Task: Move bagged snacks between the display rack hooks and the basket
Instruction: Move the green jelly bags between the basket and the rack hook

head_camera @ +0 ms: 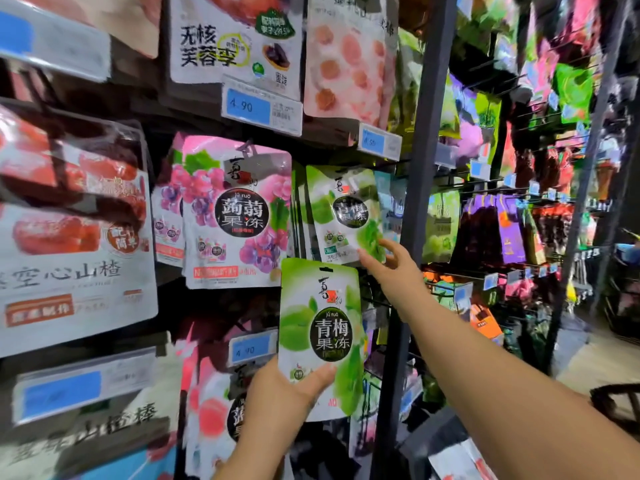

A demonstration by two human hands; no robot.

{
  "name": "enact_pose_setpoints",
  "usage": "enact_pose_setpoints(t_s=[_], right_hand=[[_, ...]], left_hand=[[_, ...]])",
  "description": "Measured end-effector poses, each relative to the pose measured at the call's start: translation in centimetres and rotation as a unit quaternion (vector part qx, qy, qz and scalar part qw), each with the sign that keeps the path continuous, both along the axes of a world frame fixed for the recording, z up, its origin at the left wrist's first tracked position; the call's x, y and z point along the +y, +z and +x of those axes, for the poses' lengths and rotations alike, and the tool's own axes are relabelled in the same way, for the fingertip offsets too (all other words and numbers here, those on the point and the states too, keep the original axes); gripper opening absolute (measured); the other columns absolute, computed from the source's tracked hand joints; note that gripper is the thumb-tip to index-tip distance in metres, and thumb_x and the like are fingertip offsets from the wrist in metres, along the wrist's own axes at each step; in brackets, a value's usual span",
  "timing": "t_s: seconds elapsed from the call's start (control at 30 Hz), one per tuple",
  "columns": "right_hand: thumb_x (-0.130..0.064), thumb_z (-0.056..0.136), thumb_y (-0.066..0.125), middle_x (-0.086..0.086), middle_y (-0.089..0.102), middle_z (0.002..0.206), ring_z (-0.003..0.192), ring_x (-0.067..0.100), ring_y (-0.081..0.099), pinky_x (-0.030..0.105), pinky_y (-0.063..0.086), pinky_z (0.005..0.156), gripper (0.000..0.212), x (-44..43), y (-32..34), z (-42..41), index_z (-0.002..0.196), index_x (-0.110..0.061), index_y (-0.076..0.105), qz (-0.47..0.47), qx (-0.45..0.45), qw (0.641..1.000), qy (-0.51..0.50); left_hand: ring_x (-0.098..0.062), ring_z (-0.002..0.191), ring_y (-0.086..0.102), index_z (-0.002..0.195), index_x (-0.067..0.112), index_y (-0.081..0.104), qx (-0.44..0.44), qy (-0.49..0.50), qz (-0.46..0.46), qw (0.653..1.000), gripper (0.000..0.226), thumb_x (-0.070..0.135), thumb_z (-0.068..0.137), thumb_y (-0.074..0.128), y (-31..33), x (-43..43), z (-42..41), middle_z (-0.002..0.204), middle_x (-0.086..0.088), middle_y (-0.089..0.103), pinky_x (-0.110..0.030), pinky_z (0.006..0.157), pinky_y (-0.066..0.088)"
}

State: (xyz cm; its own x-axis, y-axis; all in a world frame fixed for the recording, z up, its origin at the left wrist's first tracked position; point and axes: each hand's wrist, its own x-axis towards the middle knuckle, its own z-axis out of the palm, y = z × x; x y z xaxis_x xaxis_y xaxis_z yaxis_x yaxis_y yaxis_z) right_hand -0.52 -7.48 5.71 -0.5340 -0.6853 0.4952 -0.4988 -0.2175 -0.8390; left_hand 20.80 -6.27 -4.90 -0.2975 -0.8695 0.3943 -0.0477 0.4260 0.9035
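Just below the rack's middle row, the left hand (277,393) grips a green plum jelly bag (320,327) by its lower edge, thumb curled over the front, holding it upright off the hooks beside a blue price tag (254,348). The right hand (391,268) reaches to the hanging green plum jelly bags (343,213) next to the grape konjac jelly bags (239,216). Its fingers touch the front bag's bottom corner; whether they pinch it cannot be told.

The green bag (320,336) is hiding the fingers of the left hand (277,393) — only the thumb is showing. Whether the right hand (389,263) is pinching or just touching the hanging green bag (343,213) is not showing. The red packs (69,220) are blurring and running off the left edge — labels on the far rack (540,220) are smearing beyond reading.
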Motion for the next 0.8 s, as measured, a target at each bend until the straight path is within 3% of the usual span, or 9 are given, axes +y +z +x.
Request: enact_pose_setpoints(t_s=[0.13,0.23,0.27,0.33,0.4,0.5,0.6,0.73,0.8], right_hand=[[-0.047,0.097,0.053,-0.002,0.056,0.105,0.103,0.021,0.057,0.04,0.05,0.091,0.017,1.2,-0.7,0.1,0.099,-0.031,0.055,0.001,-0.013,1.0,-0.006],[-0.05,0.102,0.037,0.001,0.056,0.078,0.07,0.014,0.054,0.029,0.045,0.066,0.036,2.6,-1.5,1.1,0.091,-0.024,0.057,0.045,-0.096,0.993,0.052],[-0.053,0.102,0.037,0.005,0.06,0.076,0.069,0.018,0.059,0.028,0.045,0.065,0.043,3.1,-2.1,1.3,0.094,-0.019,0.062,0.062,-0.129,0.986,0.086],[-0.063,0.094,0.046,0.015,0.07,0.102,0.1,0.034,0.066,0.035,0.051,0.085,0.053,3.9,-3.6,1.0,0.11,-0.018,0.067,0.079,-0.158,0.975,0.135],[-0.059,0.092,0.054,0.006,0.071,0.118,0.114,0.029,0.064,0.043,0.05,0.097,0.05,5.0,-4.5,0.9,0.122,-0.021,0.064,0.079,-0.152,0.97,0.173],[-0.026,0.095,0.061,0.007,0.07,0.119,0.106,0.022,0.068,0.035,0.055,0.082,0.028,5.9,-4.2,0.7,0.121,-0.014,0.06,0.061,-0.139,0.964,0.22],[-0.008,0.096,0.057,0.004,0.074,0.103,0.089,0.016,0.072,0.026,0.057,0.066,0.017,6.1,-3.2,0.3,0.112,-0.012,0.062,0.004,-0.143,0.964,0.223],[-0.007,0.093,0.061,0.013,0.074,0.109,0.097,0.028,0.071,0.038,0.059,0.08,0.025,5.2,-1.4,-0.4,0.118,-0.004,0.063,-0.057,-0.149,0.969,0.189],[-0.008,0.093,0.062,0.014,0.074,0.107,0.096,0.029,0.072,0.038,0.059,0.079,0.024,4.6,-0.5,-0.9,0.116,-0.004,0.064,-0.079,-0.156,0.968,0.182]], left_hand=[[0.013,0.058,0.059,0.077,0.033,0.066,0.037,-0.024,0.017,0.999,0.018,0.026,0.075,0.083,0.6,0.8,-0.5,0.063,0.026,0.067,-0.002,0.051,0.039],[0.011,0.054,0.057,0.083,0.03,0.068,0.063,-0.043,0.029,0.997,0.015,0.026,0.077,0.081,1.1,1.1,-1.4,0.06,0.022,0.066,-0.004,0.051,0.039],[0.013,0.059,0.059,0.085,0.031,0.069,0.068,-0.049,0.037,0.996,0.015,0.027,0.077,0.081,1.3,1.2,-1.8,0.064,0.023,0.068,-0.003,0.054,0.041],[0.006,0.08,0.067,0.089,0.034,0.071,0.087,-0.057,0.053,0.993,0.019,0.035,0.074,0.082,1.9,1.1,-2.5,0.082,0.023,0.073,-0.012,0.072,0.052],[-0.011,0.097,0.07,0.099,0.037,0.071,0.111,-0.067,0.057,0.99,0.037,0.051,0.066,0.078,2.7,0.9,-3.4,0.099,0.015,0.075,-0.037,0.092,0.055],[-0.021,0.1,0.07,0.104,0.039,0.069,0.14,-0.07,0.049,0.986,0.047,0.062,0.063,0.072,3.9,-0.2,-5.2,0.103,0.007,0.075,-0.051,0.094,0.052],[-0.018,0.1,0.07,0.105,0.036,0.069,0.15,-0.058,0.034,0.986,0.048,0.063,0.066,0.068,5.9,-0.5,-6.4,0.104,0.008,0.075,-0.048,0.094,0.053],[-0.011,0.105,0.065,0.116,0.03,0.062,0.14,-0.049,0.023,0.989,0.029,0.046,0.092,0.06,8.6,-0.4,-7.6,0.112,0.01,0.069,-0.028,0.089,0.049],[-0.01,0.103,0.06,0.118,0.027,0.057,0.136,-0.044,0.021,0.99,0.028,0.045,0.096,0.053,9.7,-0.8,-8.3,0.113,0.012,0.064,-0.024,0.085,0.043]])
